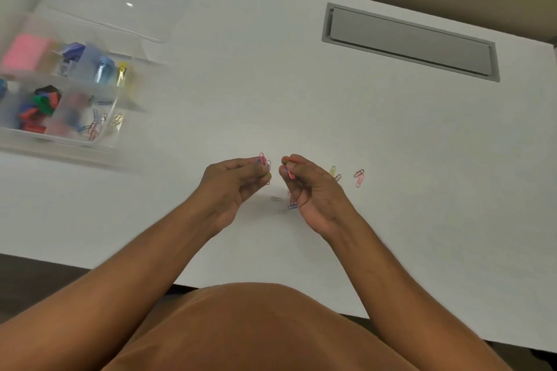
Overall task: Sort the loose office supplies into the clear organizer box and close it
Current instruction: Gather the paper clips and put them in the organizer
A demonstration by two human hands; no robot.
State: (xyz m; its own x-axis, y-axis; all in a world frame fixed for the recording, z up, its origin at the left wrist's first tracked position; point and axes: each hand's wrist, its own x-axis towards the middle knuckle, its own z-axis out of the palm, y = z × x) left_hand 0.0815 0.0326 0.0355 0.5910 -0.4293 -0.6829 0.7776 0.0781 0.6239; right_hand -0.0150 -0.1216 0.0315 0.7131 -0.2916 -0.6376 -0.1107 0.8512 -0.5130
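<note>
1. Fingers of left hand [238, 181] pinch several paper clips [264, 161]; right hand [307, 187] pinches a pink clip [291, 173].
2. Loose clips [358, 177] lie at 3 o'clock of the hands, more beneath them.
3. Organizer box [99, 146], lid open, sits at 10 o'clock.
4. Best gather the rest first; one trip.
5. White desk [391, 220] open between; near edge close behind wrists.

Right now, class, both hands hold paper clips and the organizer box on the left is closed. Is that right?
Not quite. The head view shows the organizer box open, its lid lying back. The left hand and right hand do hold paper clips.
</note>
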